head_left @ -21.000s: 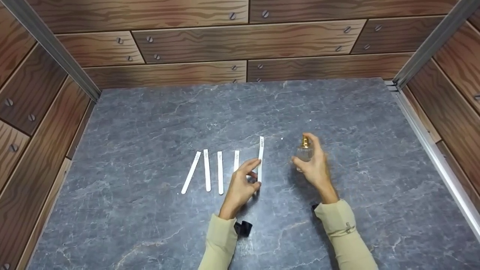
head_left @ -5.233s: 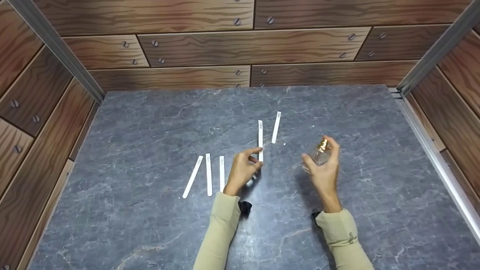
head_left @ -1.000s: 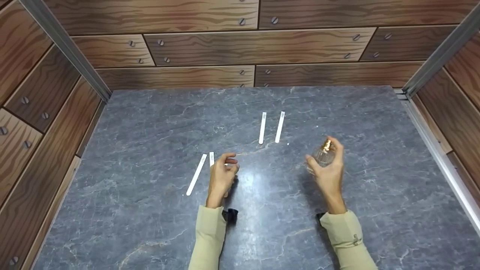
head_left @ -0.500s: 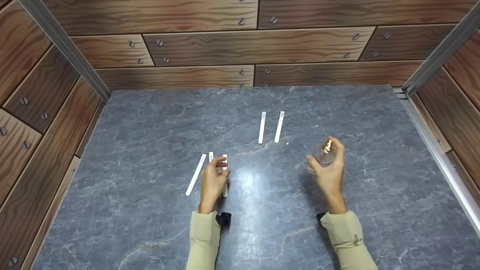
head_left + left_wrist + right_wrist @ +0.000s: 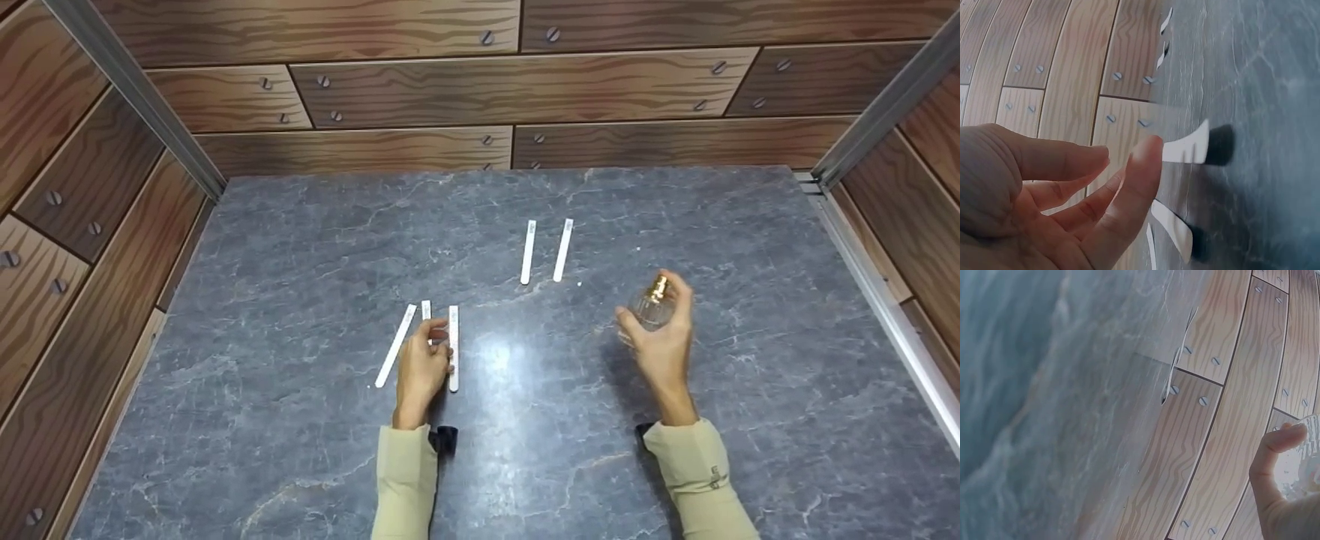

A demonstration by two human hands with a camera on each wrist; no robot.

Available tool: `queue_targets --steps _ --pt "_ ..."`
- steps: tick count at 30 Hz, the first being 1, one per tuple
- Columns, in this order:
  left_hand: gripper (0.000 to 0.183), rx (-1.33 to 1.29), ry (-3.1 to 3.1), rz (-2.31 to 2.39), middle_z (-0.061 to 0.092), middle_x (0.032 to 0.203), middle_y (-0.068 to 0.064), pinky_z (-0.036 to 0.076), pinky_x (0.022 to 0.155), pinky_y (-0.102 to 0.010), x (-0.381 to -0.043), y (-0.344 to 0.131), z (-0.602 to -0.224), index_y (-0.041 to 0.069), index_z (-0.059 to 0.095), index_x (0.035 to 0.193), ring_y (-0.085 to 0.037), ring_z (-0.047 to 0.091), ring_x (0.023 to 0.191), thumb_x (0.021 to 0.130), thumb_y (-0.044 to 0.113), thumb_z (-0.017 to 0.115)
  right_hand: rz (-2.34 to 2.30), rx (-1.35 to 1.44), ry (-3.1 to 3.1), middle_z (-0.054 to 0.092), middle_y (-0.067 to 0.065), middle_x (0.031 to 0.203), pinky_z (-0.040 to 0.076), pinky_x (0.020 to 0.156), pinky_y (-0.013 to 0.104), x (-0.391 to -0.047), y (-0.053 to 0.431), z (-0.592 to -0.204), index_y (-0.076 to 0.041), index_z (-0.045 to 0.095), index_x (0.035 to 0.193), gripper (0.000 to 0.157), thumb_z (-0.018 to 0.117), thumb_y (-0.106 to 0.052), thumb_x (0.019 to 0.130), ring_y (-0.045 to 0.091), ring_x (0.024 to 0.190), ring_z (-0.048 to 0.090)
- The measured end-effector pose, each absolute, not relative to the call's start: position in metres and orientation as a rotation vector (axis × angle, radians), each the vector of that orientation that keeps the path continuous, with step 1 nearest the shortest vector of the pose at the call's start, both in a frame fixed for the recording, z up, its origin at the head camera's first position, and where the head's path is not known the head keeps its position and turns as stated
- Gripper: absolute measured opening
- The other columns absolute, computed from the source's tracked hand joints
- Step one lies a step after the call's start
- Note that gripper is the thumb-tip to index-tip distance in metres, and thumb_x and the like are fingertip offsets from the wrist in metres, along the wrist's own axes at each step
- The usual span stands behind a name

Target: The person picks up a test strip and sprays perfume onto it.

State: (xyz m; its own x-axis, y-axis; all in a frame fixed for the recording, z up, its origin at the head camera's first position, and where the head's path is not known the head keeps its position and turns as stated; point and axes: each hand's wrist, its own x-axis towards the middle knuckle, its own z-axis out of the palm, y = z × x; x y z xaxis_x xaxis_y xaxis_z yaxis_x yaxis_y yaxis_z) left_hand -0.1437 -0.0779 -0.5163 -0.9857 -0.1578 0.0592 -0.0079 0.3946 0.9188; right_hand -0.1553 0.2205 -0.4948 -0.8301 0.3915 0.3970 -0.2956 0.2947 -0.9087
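My right hand [image 5: 665, 349] holds a clear glass perfume bottle [image 5: 649, 309] with a gold sprayer, its index finger on top. The right wrist view catches only part of the bottle [image 5: 1307, 464], beside the thumb. My left hand [image 5: 422, 367] hovers over three narrow white paper strips at the front left. Closest to its fingertips lies the rightmost strip [image 5: 454, 375]; the hand hides part of the middle strip [image 5: 426, 309], and a slanted strip [image 5: 395, 346] lies left of it. In the left wrist view, thumb and fingers are apart with nothing between them, a curved strip [image 5: 1188, 147] beyond.
Farther back, two more white strips, a left one [image 5: 529, 253] and a right one [image 5: 563, 251], lie side by side. Tiny white specks dot the grey marbled tabletop [image 5: 300, 247]. Wood-patterned walls [image 5: 405, 90] and metal rails [image 5: 885, 300] border it.
Since the oldest frame, two strips have come to lie farther back. My left hand held one 5.2 s ago; it has since moved left to the front strips. The right hand still holds the bottle.
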Motion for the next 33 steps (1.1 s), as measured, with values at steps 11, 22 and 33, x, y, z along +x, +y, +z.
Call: queue_targets --steps 11,22,33 --pt "0.048 0.131 -2.564 -1.589 0.069 0.097 -0.022 0.055 0.055 -0.032 -0.139 -0.082 -0.519 -0.010 0.066 0.113 -0.030 0.070 0.078 0.073 -0.024 0.042 1.589 -0.088 -2.009 0.055 0.020 0.118 0.053 0.072 0.016 -0.155 0.222 -0.493 0.001 0.044 0.141 0.071 0.075 0.014 0.078 0.017 0.100 0.055" --pt "0.041 0.112 -2.582 -1.473 0.071 0.092 -0.020 0.058 0.065 -0.042 -0.138 -0.081 -0.526 -0.007 0.068 0.106 -0.031 0.071 0.080 0.073 -0.023 0.050 1.635 -0.102 -2.029 0.052 0.027 0.124 0.055 0.058 0.017 -0.156 0.221 -0.492 -0.001 0.043 0.143 0.071 0.074 0.012 0.080 0.022 0.100 0.056" --pt "0.054 0.173 -2.643 -1.404 0.070 0.096 -0.013 0.058 0.072 -0.040 -0.138 -0.076 -0.526 -0.005 0.069 0.110 -0.025 0.070 0.082 0.059 -0.018 0.075 1.589 -0.062 -2.009 0.055 0.020 0.116 0.053 0.070 0.016 -0.157 0.220 -0.493 0.002 0.044 0.141 0.070 0.075 0.013 0.078 0.017 0.097 0.056"
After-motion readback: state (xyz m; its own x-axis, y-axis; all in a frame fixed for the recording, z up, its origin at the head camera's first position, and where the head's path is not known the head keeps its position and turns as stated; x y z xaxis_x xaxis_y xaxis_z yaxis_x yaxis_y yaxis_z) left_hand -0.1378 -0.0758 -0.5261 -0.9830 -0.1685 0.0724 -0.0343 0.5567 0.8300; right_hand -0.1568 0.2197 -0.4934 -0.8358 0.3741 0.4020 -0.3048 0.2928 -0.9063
